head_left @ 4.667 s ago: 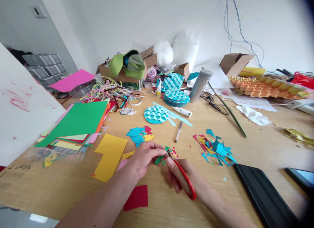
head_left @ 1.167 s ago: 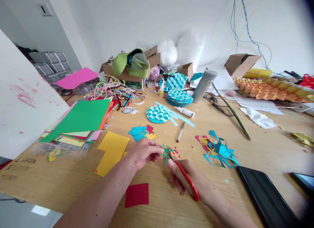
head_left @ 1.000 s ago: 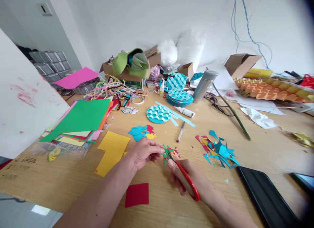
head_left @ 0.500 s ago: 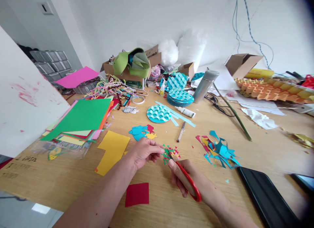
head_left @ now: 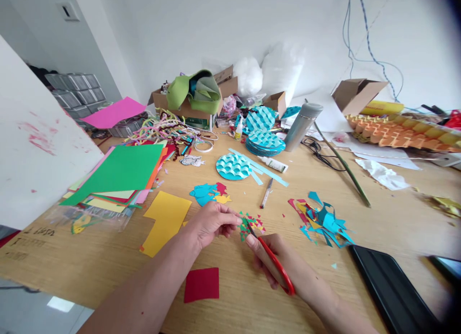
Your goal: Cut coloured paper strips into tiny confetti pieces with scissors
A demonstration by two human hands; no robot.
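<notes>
My right hand (head_left: 271, 257) is wrapped round the red handles of a pair of scissors (head_left: 274, 258), their dark blades pointing up and left. Just left of the blade tips, the thumb and forefinger of my left hand (head_left: 219, 221) are pinched together; whatever is in the pinch is too small to make out. Below the fingertips and blades lies a scatter of tiny green, red and yellow paper bits (head_left: 252, 223). Beyond my left hand rest a blue paper fish (head_left: 203, 194), a yellow one (head_left: 222, 198) and a red one (head_left: 221, 188).
Yellow paper (head_left: 167, 219) and a red paper piece (head_left: 201, 284) flank my left forearm. Coloured sheets (head_left: 118, 168) are stacked at left. Paper scraps (head_left: 326, 219) and a black phone (head_left: 391, 286) lie right. Behind are a pen (head_left: 266, 194), a scalloped blue disc (head_left: 233, 167) and a flask (head_left: 304, 125).
The scissors and my right hand have shifted very slightly. My left hand stays in almost the same place, and the things on the table lie as before.
</notes>
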